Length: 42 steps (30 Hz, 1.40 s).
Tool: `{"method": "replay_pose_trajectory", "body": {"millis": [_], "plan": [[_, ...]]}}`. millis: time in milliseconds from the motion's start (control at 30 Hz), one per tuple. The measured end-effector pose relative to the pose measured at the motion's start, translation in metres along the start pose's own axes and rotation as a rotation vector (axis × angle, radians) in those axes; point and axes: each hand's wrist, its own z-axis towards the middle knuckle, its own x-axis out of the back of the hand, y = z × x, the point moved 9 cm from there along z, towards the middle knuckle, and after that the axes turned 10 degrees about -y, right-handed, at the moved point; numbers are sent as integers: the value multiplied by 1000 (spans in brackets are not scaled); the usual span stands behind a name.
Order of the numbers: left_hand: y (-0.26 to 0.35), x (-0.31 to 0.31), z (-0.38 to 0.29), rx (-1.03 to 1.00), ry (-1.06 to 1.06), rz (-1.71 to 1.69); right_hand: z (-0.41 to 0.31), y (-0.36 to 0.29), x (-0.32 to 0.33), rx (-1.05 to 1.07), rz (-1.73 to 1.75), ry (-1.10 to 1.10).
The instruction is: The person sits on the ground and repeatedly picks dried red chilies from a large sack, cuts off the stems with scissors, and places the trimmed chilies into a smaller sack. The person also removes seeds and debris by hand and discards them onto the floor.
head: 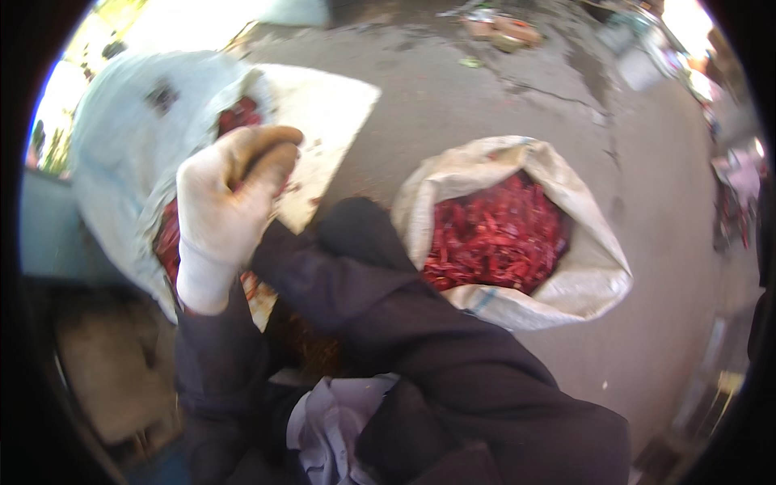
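My left hand (227, 194), in a whitish glove with brownish fingers, is raised over the opening of a pale blue woven sack (133, 133) on the left. Its fingers are bent together; a bit of red shows between them, but whether they grip it is unclear. Red dried chili peppers (239, 115) show in the mouth of this sack. My right arm, in a dark sleeve, reaches across to the left; its hand is hidden behind my left hand. Right of the sleeve stands an open whitish woven sack (576, 224) with many red dried chili peppers (497, 233) inside.
A pale flat board or sheet (333, 115) with red scraps on it lies beside the blue sack. The grey floor (424, 109) has cracks and stains. Reddish objects (503, 30) lie at the far side, and assorted items line the right edge.
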Motion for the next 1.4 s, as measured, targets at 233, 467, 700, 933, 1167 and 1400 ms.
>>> {"method": "replay_pose_trajectory", "body": {"millis": [233,467,700,933,1167,1400], "plan": [[-195,94,-121,516,182,83,-5,17,60,-128,131,203],[-278,22,-181,507,-189,508,-3,9,57,-83,170,246],[-292,1,-177,495,-223,502,10,14,39,-30,226,229],[-222,99,-190,190,323,189,17,8,26,-65,407,174],[-157,126,-199,-25,407,360,30,-18,-9,-112,1026,-49],[-148,127,-203,-155,320,263,35,-32,-16,-91,1231,-42]]}}
